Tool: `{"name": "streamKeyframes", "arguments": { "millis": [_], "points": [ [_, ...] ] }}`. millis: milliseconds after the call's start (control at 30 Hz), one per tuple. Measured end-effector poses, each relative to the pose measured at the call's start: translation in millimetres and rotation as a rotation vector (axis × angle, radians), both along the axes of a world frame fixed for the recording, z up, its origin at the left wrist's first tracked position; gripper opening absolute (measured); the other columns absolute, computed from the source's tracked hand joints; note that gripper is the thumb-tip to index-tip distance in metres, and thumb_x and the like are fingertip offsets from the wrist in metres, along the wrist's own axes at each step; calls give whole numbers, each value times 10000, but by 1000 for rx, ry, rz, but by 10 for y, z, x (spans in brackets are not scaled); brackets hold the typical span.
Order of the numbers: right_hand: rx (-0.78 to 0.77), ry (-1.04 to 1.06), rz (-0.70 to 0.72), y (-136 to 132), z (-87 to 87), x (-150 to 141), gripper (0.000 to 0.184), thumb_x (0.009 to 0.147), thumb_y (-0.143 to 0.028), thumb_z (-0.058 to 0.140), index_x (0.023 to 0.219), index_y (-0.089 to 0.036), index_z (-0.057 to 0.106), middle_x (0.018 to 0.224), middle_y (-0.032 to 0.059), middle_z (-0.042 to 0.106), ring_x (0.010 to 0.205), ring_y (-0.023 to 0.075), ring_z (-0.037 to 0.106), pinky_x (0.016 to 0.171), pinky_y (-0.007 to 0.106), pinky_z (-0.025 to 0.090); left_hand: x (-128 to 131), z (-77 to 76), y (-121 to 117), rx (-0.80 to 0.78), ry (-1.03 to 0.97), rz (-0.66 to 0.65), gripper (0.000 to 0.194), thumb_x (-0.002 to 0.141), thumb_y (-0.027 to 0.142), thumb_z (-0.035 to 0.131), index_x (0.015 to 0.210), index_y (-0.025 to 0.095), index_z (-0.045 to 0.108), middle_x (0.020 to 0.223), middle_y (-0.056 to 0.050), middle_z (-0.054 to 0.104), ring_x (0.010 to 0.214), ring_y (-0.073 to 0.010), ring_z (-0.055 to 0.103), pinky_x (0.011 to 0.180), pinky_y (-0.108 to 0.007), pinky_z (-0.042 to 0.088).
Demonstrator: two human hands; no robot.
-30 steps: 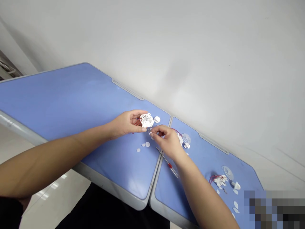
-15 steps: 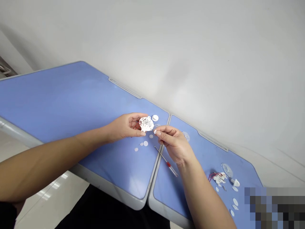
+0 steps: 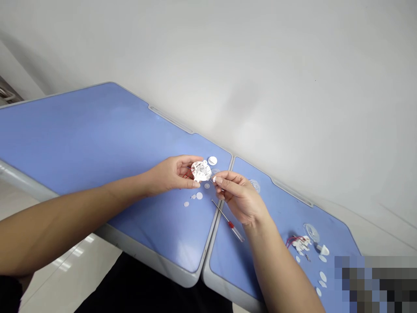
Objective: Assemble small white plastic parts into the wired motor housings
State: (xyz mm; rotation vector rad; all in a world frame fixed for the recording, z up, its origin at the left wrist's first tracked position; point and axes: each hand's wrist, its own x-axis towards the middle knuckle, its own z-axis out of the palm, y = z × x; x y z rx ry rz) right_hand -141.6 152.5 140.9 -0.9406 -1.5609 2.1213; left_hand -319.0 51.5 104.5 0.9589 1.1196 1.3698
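My left hand (image 3: 171,176) holds a round white plastic assembly (image 3: 201,171) with red wires (image 3: 186,175) at its underside. My right hand (image 3: 237,195) pinches a small white piece (image 3: 214,179) between thumb and fingers, right beside the assembly's edge. Several small white discs (image 3: 199,196) lie on the blue desk below my hands, and a larger white disc (image 3: 212,161) lies above them. A red-banded screwdriver (image 3: 230,223) rests under my right wrist, apart from both hands.
Two blue desks (image 3: 97,117) meet at a grey seam (image 3: 216,213) against a white wall. On the right desk are a clear disc (image 3: 255,185), a second white assembly with red wires (image 3: 301,243), a clear dome (image 3: 312,232), and several white pieces.
My right hand has drawn back rightward from the assembly, still pinching the small piece. The left hand and assembly have shifted little, and the view has moved slightly.
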Motion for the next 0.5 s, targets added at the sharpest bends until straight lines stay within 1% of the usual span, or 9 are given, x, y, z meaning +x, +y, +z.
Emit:
{"name": "streamKeyframes", "arguments": {
  "millis": [100,200,367,500],
  "points": [
    [-100,25,30,14,-10,7,186,613,-291,818,670,-160,700,633,-17,573,575,70,459,489,198,330,10,-13,1,-2,-4,2,724,638,163,807,1299,153,511,1168,-113,672,1045,-216,652,936,-389,521],
    [-152,29,31,21,-14,10,190,611,-275,822,667,-151,690,643,-14,576,571,65,461,483,190,331,21,-19,4,0,-23,6,734,627,152,811,1296,147,510,1176,-117,668,1048,-219,653,937,-388,521],
    [-155,33,43,21,-20,6,183,625,-274,818,668,-157,684,650,-14,574,578,71,461,485,199,336,28,-16,10,0,-34,-2,734,627,136,807,1297,143,506,1167,-115,668,1031,-205,655,934,-377,520],
    [-142,31,47,25,-26,2,193,628,-286,821,678,-158,686,653,-14,565,583,68,459,492,195,342,33,-3,7,-15,-34,-4,739,628,139,806,1301,138,501,1180,-121,662,1048,-213,650,947,-388,514]
  ]
}}
